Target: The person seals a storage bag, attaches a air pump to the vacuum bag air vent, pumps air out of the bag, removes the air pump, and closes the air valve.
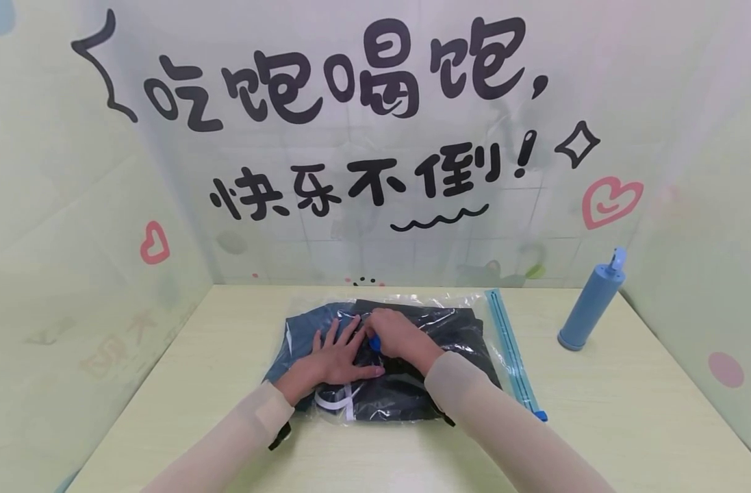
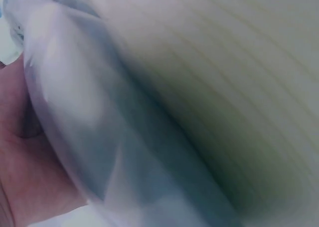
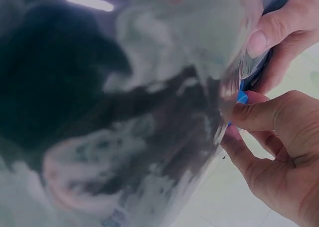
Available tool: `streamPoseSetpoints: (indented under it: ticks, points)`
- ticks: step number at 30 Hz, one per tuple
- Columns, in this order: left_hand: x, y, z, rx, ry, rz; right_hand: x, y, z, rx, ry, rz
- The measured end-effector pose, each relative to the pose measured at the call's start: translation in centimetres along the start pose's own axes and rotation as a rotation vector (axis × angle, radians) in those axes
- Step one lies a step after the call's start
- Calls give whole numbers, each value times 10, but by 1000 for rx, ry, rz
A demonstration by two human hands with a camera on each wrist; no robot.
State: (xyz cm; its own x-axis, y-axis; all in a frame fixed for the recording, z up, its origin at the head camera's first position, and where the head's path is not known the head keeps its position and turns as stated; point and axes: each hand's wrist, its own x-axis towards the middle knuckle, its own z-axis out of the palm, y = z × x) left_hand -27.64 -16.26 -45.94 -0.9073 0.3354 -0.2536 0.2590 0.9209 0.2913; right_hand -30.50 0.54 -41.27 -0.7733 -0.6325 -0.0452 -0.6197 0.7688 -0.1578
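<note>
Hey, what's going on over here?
A person is working on a clear plastic bag lying on a table, with dark cloth and blue cloth inside. Their left hand rests spread on the bag, while the right hand pinches a small blue piece at its surface. A teal strip runs along the bag's right side, with a blue slider at its near end. Farther right, a blue cylinder stands untouched.

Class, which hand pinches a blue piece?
The right hand pinches the small blue piece; the left hand rests with fingers spread on the clear bag.
</note>
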Motion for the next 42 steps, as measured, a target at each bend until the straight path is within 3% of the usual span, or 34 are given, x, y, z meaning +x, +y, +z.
streamPoseSetpoints:
  ticks: [7, 14, 27, 34, 37, 42]
  points:
    - [-12, 10, -22, -22, -48, 19, 2, 2, 0, 11, 1, -22]
    - [-14, 20, -34, 4, -22, 26, 0, 3, 0, 8, 12, -65]
    - [-8, 27, -34, 94, 117, 20, -1, 7, 3, 19, 7, -120]
    - [-12, 29, -36, 79, 157, 21, -5, 12, 0, 144, 2, -161]
    - [-14, 29, -35, 79, 172, 20, -6, 14, 1, 182, 52, -138]
    - [-19, 30, -33, 87, 201, 34, -8, 11, 5, 144, 149, 27]
